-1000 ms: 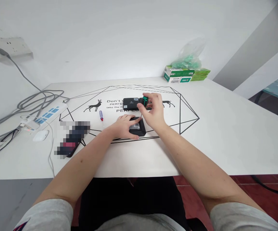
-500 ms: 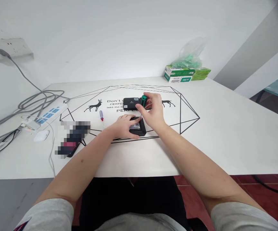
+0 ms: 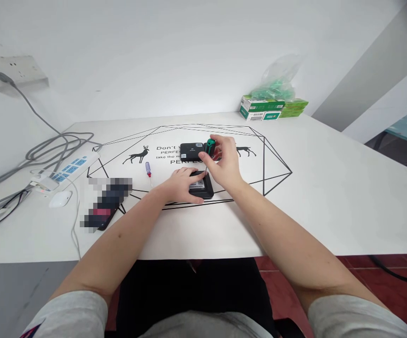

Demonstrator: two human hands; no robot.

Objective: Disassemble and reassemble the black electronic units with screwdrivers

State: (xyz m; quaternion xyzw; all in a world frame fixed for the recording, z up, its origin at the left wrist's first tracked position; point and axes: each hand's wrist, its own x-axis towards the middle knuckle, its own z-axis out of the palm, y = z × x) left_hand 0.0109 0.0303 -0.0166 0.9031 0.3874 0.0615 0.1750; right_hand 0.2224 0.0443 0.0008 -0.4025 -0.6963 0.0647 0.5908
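A flat black device (image 3: 207, 190) with a white label lies on the mat near the middle of the table. My left hand (image 3: 181, 186) grips it from the left side, thumb and fingers over its top and covering part of it. Between the thumb and fingers of my right hand (image 3: 227, 164) is a screwdriver with a green and black handle (image 3: 210, 145). Its thin shaft points down to the device's far edge, close to my left fingertips; the tip's exact contact is hard to see. Just behind lies a black rectangular cover-like piece (image 3: 190, 151), partly hidden by my right hand.
A small purple screwdriver (image 3: 148, 169) lies left of my hands. Farther left are a phone with a blurred screen (image 3: 108, 204), a white earbud case (image 3: 61, 199) and a power strip (image 3: 71, 169) with cables. Green and white boxes (image 3: 263, 109) stand at the back right.
The green screwdriver's handle has turned and tilted very slightly in my right hand. My left hand and the device stay in place.
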